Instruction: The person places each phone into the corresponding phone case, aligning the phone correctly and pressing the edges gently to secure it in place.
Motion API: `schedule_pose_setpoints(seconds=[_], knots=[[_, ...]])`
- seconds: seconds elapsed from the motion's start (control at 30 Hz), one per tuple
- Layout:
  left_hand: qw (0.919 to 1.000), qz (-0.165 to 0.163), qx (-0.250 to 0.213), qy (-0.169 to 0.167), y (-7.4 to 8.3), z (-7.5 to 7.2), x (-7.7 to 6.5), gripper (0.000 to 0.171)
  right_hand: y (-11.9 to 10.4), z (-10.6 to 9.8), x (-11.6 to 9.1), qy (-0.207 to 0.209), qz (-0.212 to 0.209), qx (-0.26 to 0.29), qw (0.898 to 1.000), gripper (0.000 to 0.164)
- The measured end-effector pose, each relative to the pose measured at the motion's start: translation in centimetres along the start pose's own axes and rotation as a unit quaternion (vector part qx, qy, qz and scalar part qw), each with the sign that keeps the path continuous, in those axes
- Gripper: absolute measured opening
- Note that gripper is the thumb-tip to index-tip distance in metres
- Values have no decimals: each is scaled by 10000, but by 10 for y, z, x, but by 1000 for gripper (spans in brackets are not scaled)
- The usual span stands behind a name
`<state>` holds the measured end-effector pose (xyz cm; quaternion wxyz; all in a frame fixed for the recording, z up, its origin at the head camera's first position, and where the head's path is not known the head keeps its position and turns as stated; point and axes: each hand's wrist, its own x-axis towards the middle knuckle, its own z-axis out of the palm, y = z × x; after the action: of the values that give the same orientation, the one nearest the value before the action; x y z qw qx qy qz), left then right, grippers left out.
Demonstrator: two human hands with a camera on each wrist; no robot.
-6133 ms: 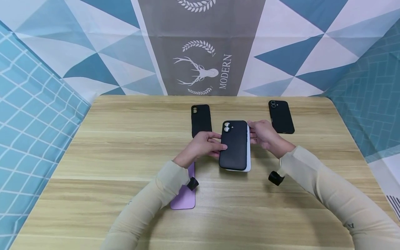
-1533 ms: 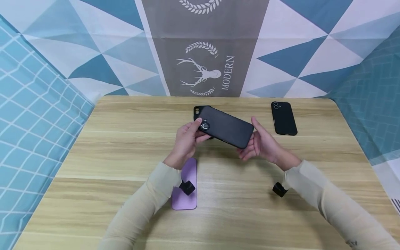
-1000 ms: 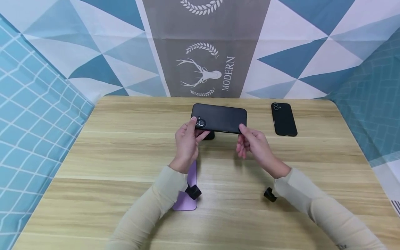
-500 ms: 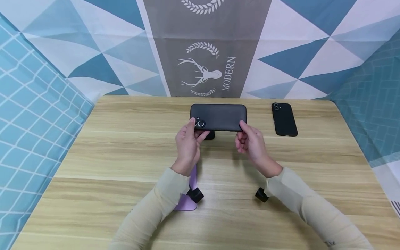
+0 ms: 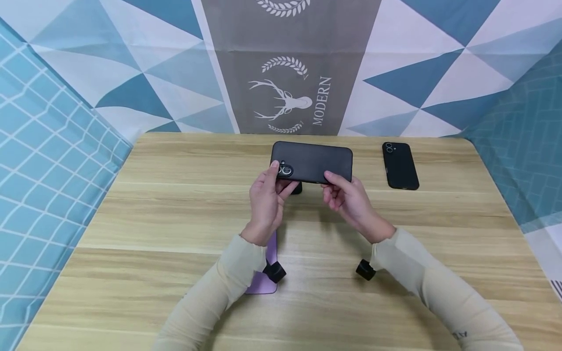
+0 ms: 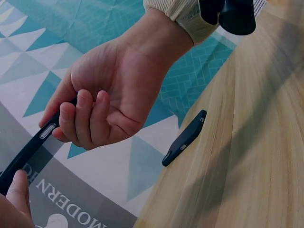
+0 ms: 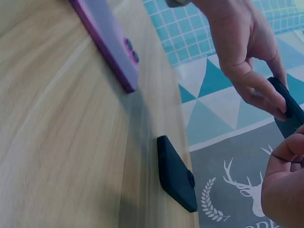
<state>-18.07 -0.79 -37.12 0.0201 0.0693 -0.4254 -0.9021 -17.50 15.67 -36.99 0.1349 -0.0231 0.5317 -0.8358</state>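
A phone in a black case (image 5: 316, 162) is held sideways above the table's far part, back towards the head camera. My left hand (image 5: 265, 207) pinches its camera end, thumb on the back by the lenses. My right hand (image 5: 352, 202) grips the lower long edge near the other end, thumb on the back and fingers curled beneath. In the left wrist view, the cased phone (image 6: 27, 151) shows edge-on, with a slot in its side between the hands. The right wrist view shows only part of the cased phone (image 7: 290, 108), largely covered by fingers.
Behind the held phone lies a black phone or case (image 5: 297, 188), mostly hidden. Another black one (image 5: 400, 165) lies at the far right. A purple phone or case (image 5: 266, 283) lies under my left wrist. A patterned cloth (image 5: 395, 63) hangs behind the wooden table (image 5: 320, 312).
Earlier, the black case was upright with a white-edged phone sticking out beneath it. The cased phone has since turned sideways and levelled. My right thumb has lately slid left along its lower edge.
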Motion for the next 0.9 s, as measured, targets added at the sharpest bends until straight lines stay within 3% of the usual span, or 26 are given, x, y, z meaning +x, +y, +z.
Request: schedule_pose_setpoints(seconds=[0.17, 0.23, 0.27, 0.37, 0.4, 0.47, 0.63, 0.9], knots=[[9989, -137, 111, -433, -9, 4, -2, 32, -1, 1, 0, 36, -1, 249, 9997, 29], [9975, -106, 43, -700, -32, -6, 11, 31, -1, 2, 0, 16, 4, 224, 9997, 29], [9969, -88, 66, -777, -34, -5, 10, 32, -1, 2, 0, 5, 8, 214, 9998, 28], [9968, 24, 51, -802, -38, -2, 9, 31, -2, 3, 0, -10, 19, 173, 9998, 28], [9971, 42, 42, -765, -39, -1, 8, 29, -2, 3, 0, -16, 42, 159, 9999, 28], [9982, -29, 162, -569, -21, 11, -7, 31, -1, 4, -1, -13, 139, 120, 9998, 28], [9993, -114, 68, -354, -18, 11, -9, 25, 1, 4, -3, -79, 437, -198, 9988, 27], [9991, -92, -101, -403, -15, 10, -9, 16, 1, 0, -3, -496, 479, -415, 9968, 28]])
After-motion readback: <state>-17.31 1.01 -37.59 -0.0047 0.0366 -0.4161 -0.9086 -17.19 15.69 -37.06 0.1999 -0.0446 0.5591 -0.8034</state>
